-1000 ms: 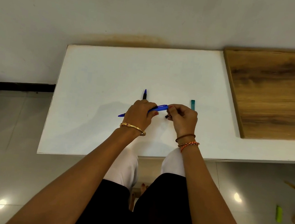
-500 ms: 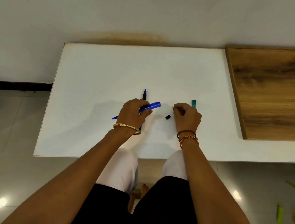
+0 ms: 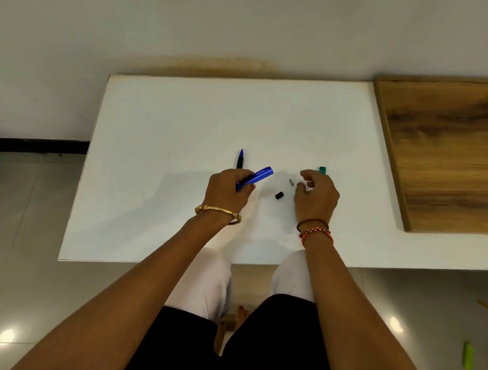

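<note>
My left hand (image 3: 228, 190) grips a blue pen barrel (image 3: 258, 175) that points up and to the right over the white table (image 3: 166, 132). Behind that hand a black pen with a blue tip (image 3: 240, 160) lies on the table. Between my hands lie a small black piece (image 3: 279, 195) and a small grey piece (image 3: 291, 182). My right hand (image 3: 318, 197) hovers just right of the grey piece, with loosely curled fingers and thumb and forefinger apart. I see nothing held in it. A teal piece (image 3: 322, 170) shows just beyond its knuckles.
A wooden board (image 3: 462, 150) lies on the table's right part. A white wall stands behind the table. On the tiled floor at the right lie a green object (image 3: 468, 356), a yellow stick (image 3: 487, 308) and brown spots. My knees are under the table's front edge.
My right hand left the blue pen's end and moved right. A black piece, then a grey piece, appeared on the table between my hands. My left hand keeps the pen.
</note>
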